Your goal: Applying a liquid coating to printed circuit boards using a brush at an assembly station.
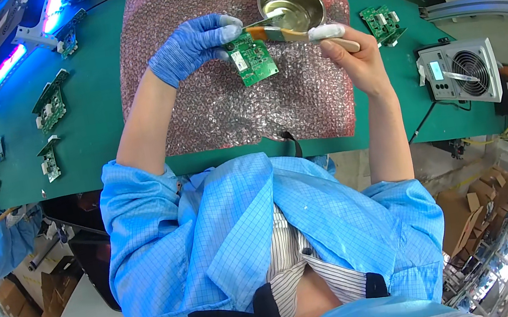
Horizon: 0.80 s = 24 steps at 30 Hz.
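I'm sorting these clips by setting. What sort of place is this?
Probably an electronics assembly workshop. Green circuit boards lie along a green workbench, the gloved left hand holds another circuit board, and a small bench fan sits nearby.

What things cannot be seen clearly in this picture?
- Head view: the left hand in its blue glove covers one corner of the green circuit board.
- Brush bristles: blurred at the metal bowl rim; wet or dry, cannot tell.
- Bowl contents: glare hides them.
- Right hand: its fingers hide part of the brush handle.
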Each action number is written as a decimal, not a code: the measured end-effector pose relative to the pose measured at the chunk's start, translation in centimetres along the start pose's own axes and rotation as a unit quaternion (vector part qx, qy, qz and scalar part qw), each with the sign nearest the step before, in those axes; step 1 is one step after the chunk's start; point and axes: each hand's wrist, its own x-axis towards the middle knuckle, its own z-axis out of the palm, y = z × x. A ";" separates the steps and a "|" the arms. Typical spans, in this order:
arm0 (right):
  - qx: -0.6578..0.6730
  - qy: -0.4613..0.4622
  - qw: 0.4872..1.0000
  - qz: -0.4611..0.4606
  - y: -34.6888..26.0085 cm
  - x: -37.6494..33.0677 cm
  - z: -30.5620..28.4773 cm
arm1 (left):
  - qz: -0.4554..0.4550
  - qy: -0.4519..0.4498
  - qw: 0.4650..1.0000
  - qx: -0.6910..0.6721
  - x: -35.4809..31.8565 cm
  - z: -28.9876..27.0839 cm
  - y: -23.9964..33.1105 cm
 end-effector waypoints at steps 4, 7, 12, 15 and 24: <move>-0.073 -0.064 0.994 -0.053 0.3 0.8 0.4 | 0.012 -0.028 0.999 0.028 0.2 -0.2 0.0; -0.036 -0.031 0.998 0.043 0.4 0.7 0.9 | 0.025 -0.022 0.998 0.044 0.2 0.4 0.5; -0.041 0.015 0.996 0.077 1.0 -0.3 1.1 | 0.050 0.005 0.998 0.023 0.7 0.0 -0.3; -0.037 0.002 0.995 0.096 1.0 -1.4 1.1 | 0.045 0.023 0.999 0.018 0.9 -0.7 -0.9; -0.026 0.060 0.998 0.001 -0.2 -0.3 3.6 | 0.052 0.069 0.993 0.080 0.7 0.8 -0.2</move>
